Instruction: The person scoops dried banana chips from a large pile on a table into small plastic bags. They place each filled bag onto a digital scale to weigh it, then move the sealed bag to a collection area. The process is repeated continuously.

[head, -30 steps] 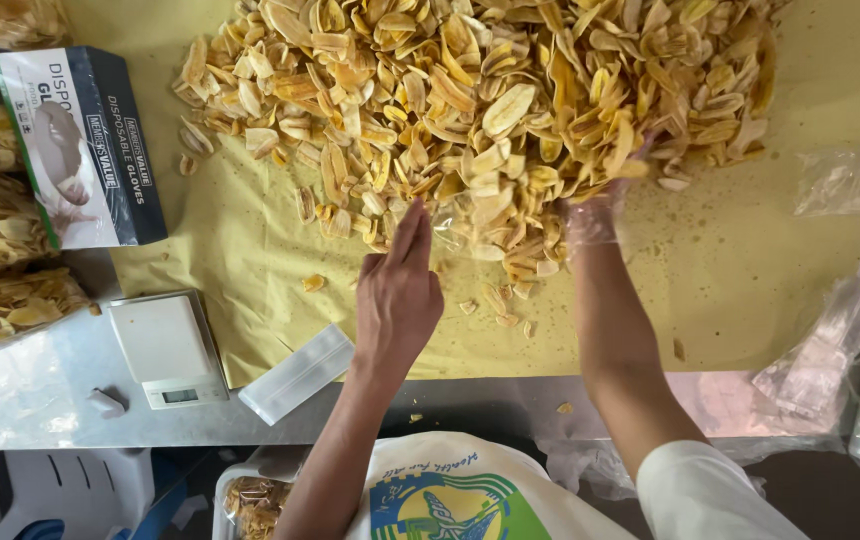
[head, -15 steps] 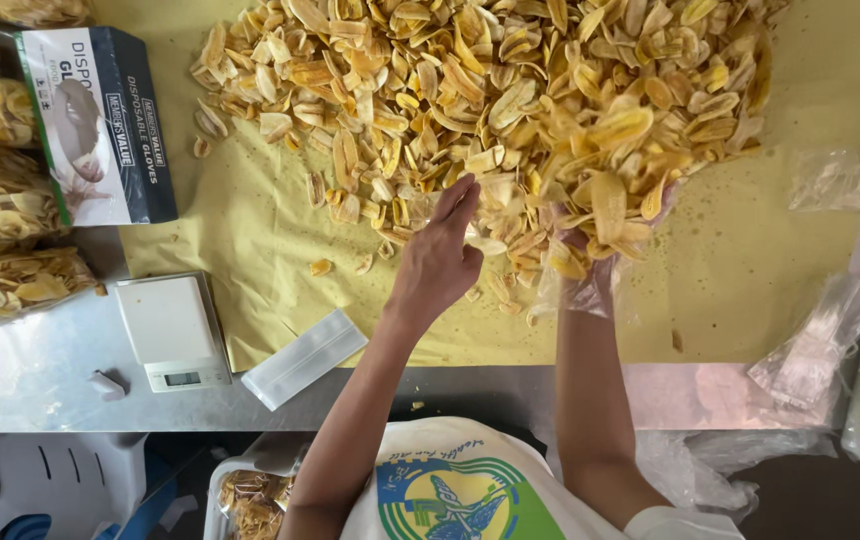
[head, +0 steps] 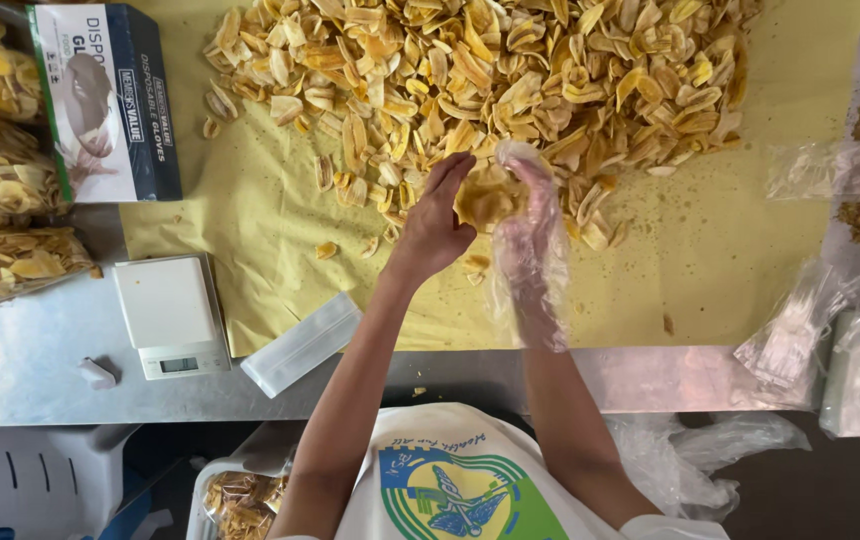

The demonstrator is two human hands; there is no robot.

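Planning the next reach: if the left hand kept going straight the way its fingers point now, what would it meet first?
The left hand points up and slightly right. Its fingertips are already at the handful of chips cupped in the plastic-covered right hand. Beyond that lies the big chip pile. Height above the sheet is unclear.

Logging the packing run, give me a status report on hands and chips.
Left hand bare, cupped against a handful of chips. Right hand in a clear glove, holding them. Chip pile just beyond on yellow paper.

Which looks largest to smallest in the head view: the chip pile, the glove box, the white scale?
1. chip pile, by far the widest.
2. glove box.
3. white scale, only slightly smaller than the box, so that ranking is unsure.
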